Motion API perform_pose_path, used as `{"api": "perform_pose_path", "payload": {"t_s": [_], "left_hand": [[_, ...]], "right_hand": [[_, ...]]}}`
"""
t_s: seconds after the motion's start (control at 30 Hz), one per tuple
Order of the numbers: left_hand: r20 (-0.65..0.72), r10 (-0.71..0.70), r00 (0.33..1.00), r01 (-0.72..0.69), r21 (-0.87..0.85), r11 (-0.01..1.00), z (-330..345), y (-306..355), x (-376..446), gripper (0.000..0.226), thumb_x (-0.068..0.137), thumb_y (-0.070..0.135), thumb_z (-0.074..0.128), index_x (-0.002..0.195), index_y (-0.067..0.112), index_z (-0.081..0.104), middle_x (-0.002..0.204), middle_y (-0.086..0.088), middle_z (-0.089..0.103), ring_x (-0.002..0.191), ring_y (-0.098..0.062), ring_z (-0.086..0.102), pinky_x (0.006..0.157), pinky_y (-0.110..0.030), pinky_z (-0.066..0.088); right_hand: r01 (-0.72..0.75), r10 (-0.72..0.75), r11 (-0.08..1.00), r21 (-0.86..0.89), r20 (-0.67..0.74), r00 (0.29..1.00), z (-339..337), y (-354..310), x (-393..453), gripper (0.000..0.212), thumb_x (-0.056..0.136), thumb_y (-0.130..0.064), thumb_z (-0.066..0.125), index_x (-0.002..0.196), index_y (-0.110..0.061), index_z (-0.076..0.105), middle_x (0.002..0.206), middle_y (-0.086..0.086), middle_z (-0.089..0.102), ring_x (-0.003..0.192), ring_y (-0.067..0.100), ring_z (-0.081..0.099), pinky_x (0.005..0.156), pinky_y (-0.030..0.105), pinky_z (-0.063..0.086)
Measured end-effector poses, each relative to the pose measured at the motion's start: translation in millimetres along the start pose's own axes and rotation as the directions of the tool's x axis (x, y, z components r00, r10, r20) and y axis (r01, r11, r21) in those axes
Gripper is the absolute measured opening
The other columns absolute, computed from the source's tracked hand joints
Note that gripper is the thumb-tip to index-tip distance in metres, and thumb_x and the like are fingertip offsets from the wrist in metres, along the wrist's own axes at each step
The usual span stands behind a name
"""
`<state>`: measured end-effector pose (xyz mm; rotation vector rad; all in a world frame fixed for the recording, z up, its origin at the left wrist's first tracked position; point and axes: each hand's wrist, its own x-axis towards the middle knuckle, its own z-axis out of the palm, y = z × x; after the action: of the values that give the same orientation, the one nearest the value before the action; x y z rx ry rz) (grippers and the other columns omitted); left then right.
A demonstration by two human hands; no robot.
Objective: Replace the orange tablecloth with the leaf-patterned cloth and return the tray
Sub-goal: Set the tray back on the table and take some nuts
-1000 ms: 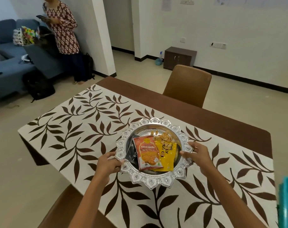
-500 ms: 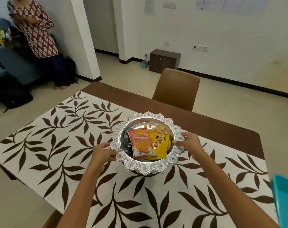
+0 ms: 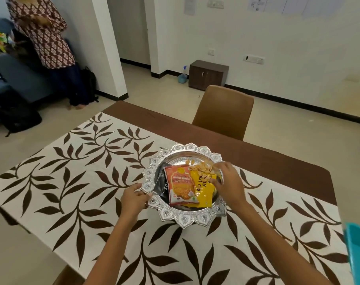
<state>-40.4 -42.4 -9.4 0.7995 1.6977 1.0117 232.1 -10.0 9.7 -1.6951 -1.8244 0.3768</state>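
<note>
The white cloth with brown leaves (image 3: 82,182) covers most of the brown table (image 3: 277,167). On it stands the ornate silver tray (image 3: 184,220), holding an orange snack packet (image 3: 181,184), a yellow packet (image 3: 203,194) and a black packet (image 3: 161,184). My left hand (image 3: 133,199) grips the tray's left rim. My right hand (image 3: 228,182) is inside the tray, its curled fingers pinching the top of the yellow packet. No orange tablecloth is in view.
A brown chair (image 3: 224,112) stands at the table's far side, and another chair's edge (image 3: 68,276) shows near me. A teal object (image 3: 358,254) sits at the right edge. A person (image 3: 45,38) stands at the back left by a sofa and a backpack (image 3: 16,118).
The tray has come down onto the cloth. My right hand left the tray's right rim and moved in onto the yellow packet. My left hand stays on the left rim.
</note>
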Motion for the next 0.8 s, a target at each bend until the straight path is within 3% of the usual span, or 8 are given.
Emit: {"api": "perform_pose_path", "payload": {"t_s": [0.13,0.2,0.3,0.5,0.57,0.63,0.7,0.8], "left_hand": [[-0.031,0.029,0.999,-0.028,0.019,0.999,1,-2,-1,0.053,0.078,-0.001,0.071,0.128,0.005,0.051,0.095,-0.015,0.069,0.078,-0.022,0.069,0.062,-0.034,0.058],[-0.078,0.108,0.991,-0.099,0.107,0.989,4,-5,-2,0.051,0.079,0.005,0.073,0.126,0.007,0.054,0.095,-0.012,0.069,0.079,-0.021,0.068,0.069,-0.039,0.059],[-0.122,0.170,0.978,-0.146,0.179,0.973,8,-8,-2,0.049,0.079,0.011,0.074,0.125,0.010,0.056,0.097,-0.009,0.069,0.084,-0.022,0.067,0.078,-0.046,0.057],[-0.175,0.147,0.974,-0.109,0.210,0.972,15,-9,0,0.048,0.080,0.008,0.071,0.126,0.009,0.055,0.113,-0.012,0.065,0.098,-0.024,0.063,0.085,-0.040,0.053],[-0.258,0.229,0.939,-0.142,0.315,0.938,21,-6,-6,0.057,0.079,0.005,0.072,0.131,0.010,0.049,0.126,-0.014,0.054,0.112,-0.027,0.053,0.086,-0.035,0.049],[-0.357,0.409,0.840,-0.276,0.369,0.888,29,4,-16,0.058,0.080,0.001,0.069,0.132,0.011,0.045,0.130,-0.014,0.045,0.118,-0.025,0.046,0.083,-0.027,0.043],[-0.389,0.522,0.759,-0.445,0.275,0.852,40,18,-27,0.042,0.087,0.005,0.062,0.126,0.013,0.050,0.126,-0.007,0.049,0.115,-0.017,0.048,0.083,-0.019,0.040],[-0.259,0.380,0.888,-0.439,-0.231,0.868,62,36,-42,0.022,0.095,0.017,0.053,0.117,0.018,0.056,0.115,0.003,0.060,0.107,-0.011,0.058,0.075,-0.016,0.048]], "right_hand": [[0.153,-0.141,0.988,-0.034,0.232,0.962,29,-19,-1,0.035,0.092,-0.032,0.057,0.122,-0.016,0.058,0.126,0.000,0.054,0.115,0.017,0.050,0.087,0.026,0.041],[0.134,-0.127,0.991,-0.027,0.191,0.973,36,-20,-4,0.032,0.097,-0.025,0.048,0.126,-0.014,0.056,0.127,0.003,0.054,0.113,0.019,0.052,0.085,0.024,0.041],[0.068,-0.066,0.997,-0.022,0.088,0.994,31,-12,-4,0.028,0.093,-0.011,0.053,0.120,-0.013,0.060,0.122,0.003,0.058,0.108,0.021,0.056,0.082,0.028,0.044],[0.220,-0.135,0.953,-0.208,0.359,0.924,25,-3,0,0.019,0.086,-0.020,0.063,0.101,-0.024,0.074,0.110,-0.007,0.067,0.102,0.016,0.060,0.075,0.025,0.043],[0.230,-0.151,0.948,-0.219,0.326,0.933,28,-3,-1,0.018,0.087,-0.020,0.061,0.099,-0.025,0.075,0.106,-0.006,0.069,0.098,0.016,0.061,0.073,0.026,0.044],[0.246,-0.166,0.938,-0.245,0.303,0.938,31,-4,-2,0.019,0.089,-0.021,0.058,0.100,-0.024,0.074,0.104,-0.005,0.068,0.096,0.017,0.061,0.071,0.026,0.043],[0.244,-0.170,0.934,-0.259,0.277,0.946,31,-6,-2,0.018,0.089,-0.023,0.057,0.098,-0.022,0.073,0.101,-0.004,0.068,0.092,0.016,0.061,0.066,0.024,0.039],[0.156,-0.137,0.981,-0.118,0.155,0.978,27,-11,1,0.012,0.084,-0.025,0.067,0.090,-0.020,0.075,0.090,-0.005,0.071,0.081,0.013,0.063,0.064,0.023,0.043]]}}
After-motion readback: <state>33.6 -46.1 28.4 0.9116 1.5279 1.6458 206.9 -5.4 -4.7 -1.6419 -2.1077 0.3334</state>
